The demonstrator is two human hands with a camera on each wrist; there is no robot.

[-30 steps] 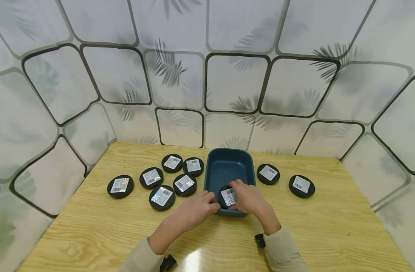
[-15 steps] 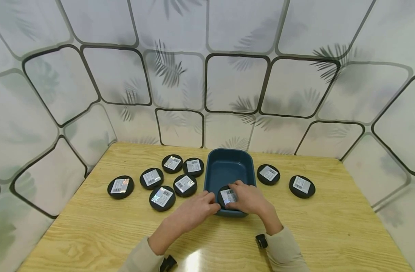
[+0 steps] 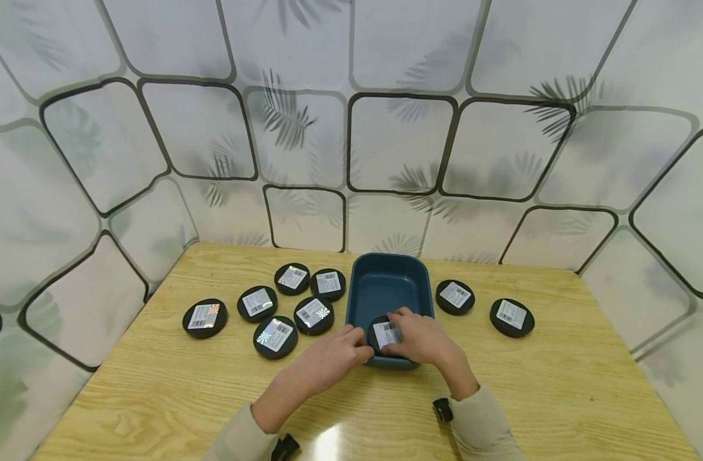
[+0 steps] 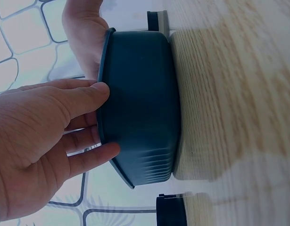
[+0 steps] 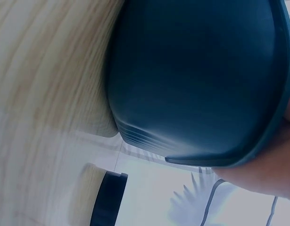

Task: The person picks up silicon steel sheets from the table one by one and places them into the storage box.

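Note:
A dark blue tray (image 3: 386, 291) stands on the wooden table, and a black disc with a white label (image 3: 384, 334) is at its near end. The right hand (image 3: 423, 338) reaches over the near right rim and grips that disc by its right side. At the near left corner the left hand (image 3: 334, 355) holds the tray's rim. In the left wrist view the left hand (image 4: 50, 127) has its thumb on the outer wall of the tray (image 4: 140, 103). The right wrist view shows the tray's outer wall (image 5: 196, 84) hiding most of the right hand (image 5: 262, 165).
Left of the tray lie several labelled black discs, the closest at its left side (image 3: 314, 315) and one farther out (image 3: 205, 318). Two more discs lie right of it, one near (image 3: 455, 297) and one farther (image 3: 511, 317). A patterned curtain (image 3: 397, 141) stands behind the table.
The right hand and the disc it grips have shifted very slightly to the left within the tray. The left hand has stayed at the rim.

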